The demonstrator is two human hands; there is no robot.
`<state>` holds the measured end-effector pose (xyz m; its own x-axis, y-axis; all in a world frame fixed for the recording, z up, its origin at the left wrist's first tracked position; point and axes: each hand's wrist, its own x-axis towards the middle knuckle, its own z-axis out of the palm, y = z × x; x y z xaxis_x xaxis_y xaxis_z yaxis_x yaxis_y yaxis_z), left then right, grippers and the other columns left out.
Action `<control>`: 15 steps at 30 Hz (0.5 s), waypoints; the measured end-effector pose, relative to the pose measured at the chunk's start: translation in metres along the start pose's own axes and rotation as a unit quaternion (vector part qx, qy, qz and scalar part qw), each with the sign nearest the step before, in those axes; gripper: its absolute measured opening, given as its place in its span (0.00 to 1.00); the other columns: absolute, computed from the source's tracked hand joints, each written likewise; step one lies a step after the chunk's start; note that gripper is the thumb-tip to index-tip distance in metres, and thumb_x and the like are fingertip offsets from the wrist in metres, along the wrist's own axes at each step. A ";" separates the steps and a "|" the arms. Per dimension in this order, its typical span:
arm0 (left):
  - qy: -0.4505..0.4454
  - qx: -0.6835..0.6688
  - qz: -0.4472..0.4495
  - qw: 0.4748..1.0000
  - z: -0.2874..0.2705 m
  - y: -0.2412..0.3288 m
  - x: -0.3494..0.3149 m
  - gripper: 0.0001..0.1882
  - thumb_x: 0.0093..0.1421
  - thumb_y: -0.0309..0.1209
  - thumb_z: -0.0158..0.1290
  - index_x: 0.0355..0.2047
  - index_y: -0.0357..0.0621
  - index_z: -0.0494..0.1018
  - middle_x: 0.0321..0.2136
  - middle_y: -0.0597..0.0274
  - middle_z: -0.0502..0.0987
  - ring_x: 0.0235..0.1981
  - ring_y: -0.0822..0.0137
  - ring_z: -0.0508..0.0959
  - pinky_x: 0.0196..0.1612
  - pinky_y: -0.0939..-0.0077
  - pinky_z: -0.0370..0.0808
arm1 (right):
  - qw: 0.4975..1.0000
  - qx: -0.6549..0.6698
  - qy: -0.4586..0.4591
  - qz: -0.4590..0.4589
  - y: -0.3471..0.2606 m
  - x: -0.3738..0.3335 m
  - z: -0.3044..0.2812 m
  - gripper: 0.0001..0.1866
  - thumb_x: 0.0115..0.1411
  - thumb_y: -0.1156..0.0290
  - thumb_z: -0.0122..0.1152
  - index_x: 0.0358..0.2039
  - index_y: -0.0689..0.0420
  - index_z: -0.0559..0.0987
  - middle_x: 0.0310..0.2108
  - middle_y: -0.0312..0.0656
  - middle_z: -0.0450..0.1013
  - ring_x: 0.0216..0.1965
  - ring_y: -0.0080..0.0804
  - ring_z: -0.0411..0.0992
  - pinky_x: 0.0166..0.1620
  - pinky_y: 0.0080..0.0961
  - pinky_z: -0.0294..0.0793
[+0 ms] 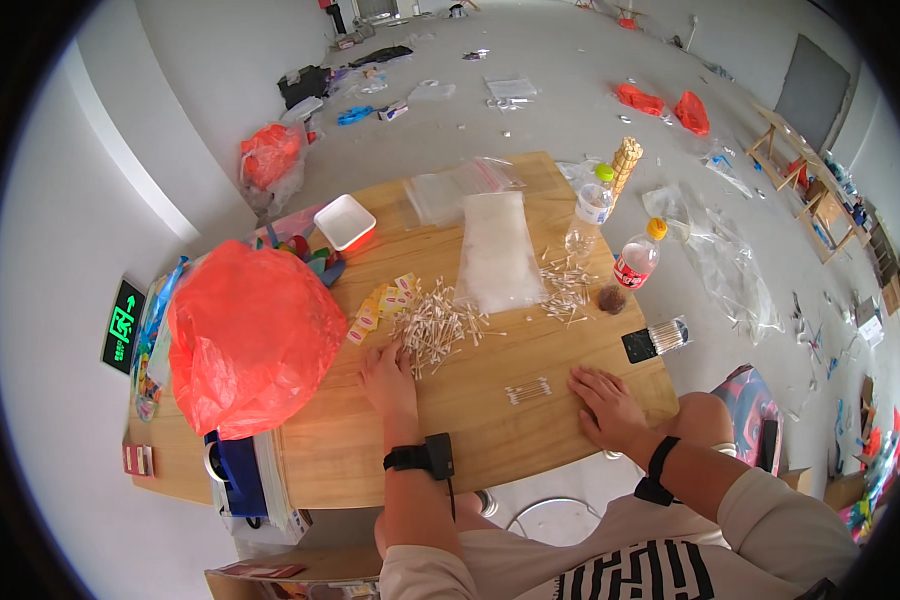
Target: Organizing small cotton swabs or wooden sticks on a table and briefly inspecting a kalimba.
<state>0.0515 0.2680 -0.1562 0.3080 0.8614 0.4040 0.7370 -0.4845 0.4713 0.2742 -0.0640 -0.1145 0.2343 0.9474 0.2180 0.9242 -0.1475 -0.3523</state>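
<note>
My left hand (387, 375) lies on the wooden table (470, 440) with its fingertips touching the near edge of a large heap of cotton swabs (433, 325). It grips nothing that I can see. Flat on the table at the right rests my right hand (610, 403), palm down, fingers spread, empty. Between the two hands lies a small neat row of swabs (527, 391). A second loose scatter of swabs (566, 285) lies farther back on the right, beside a stack of clear plastic bags (497, 250).
A big red plastic bag (250, 335) fills the table's left side. Behind it stand a white-and-red box (345, 222) and small yellow packets (380, 300). Two bottles (635, 258) stand at the right edge, near a black-ended packet (655, 338). Litter covers the floor.
</note>
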 end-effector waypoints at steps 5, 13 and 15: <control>0.000 0.011 -0.012 1.000 -0.003 0.003 0.000 0.08 0.59 0.36 0.64 0.39 0.53 0.83 0.35 0.65 0.79 0.45 0.58 0.77 0.50 0.57 0.67 | 1.000 0.000 0.008 -0.004 0.002 0.000 0.001 0.29 0.59 0.70 0.58 0.63 0.56 0.72 0.65 0.48 0.68 0.65 0.49 0.66 0.68 0.48 0.62; -0.027 -0.163 -0.080 0.983 -0.015 -0.005 0.000 0.09 0.65 0.33 0.60 0.40 0.41 0.82 0.33 0.56 0.82 0.34 0.58 0.80 0.39 0.63 0.74 | 1.000 0.001 0.017 -0.009 0.005 -0.001 0.001 0.30 0.58 0.71 0.59 0.63 0.56 0.72 0.65 0.48 0.68 0.65 0.50 0.66 0.68 0.48 0.63; -0.048 -0.217 -0.092 0.971 -0.020 -0.008 0.000 0.09 0.66 0.32 0.59 0.38 0.38 0.82 0.31 0.56 0.82 0.31 0.62 0.80 0.36 0.65 0.74 | 1.000 0.009 0.004 -0.003 0.004 -0.001 0.001 0.31 0.58 0.72 0.59 0.63 0.57 0.71 0.66 0.48 0.67 0.68 0.49 0.64 0.70 0.48 0.60</control>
<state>0.0338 0.2689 -0.1439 0.2649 0.9396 0.2168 0.4687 -0.3219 0.8226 0.2775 -0.0654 -0.1175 0.2303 0.9462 0.2272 0.9201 -0.1358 -0.3674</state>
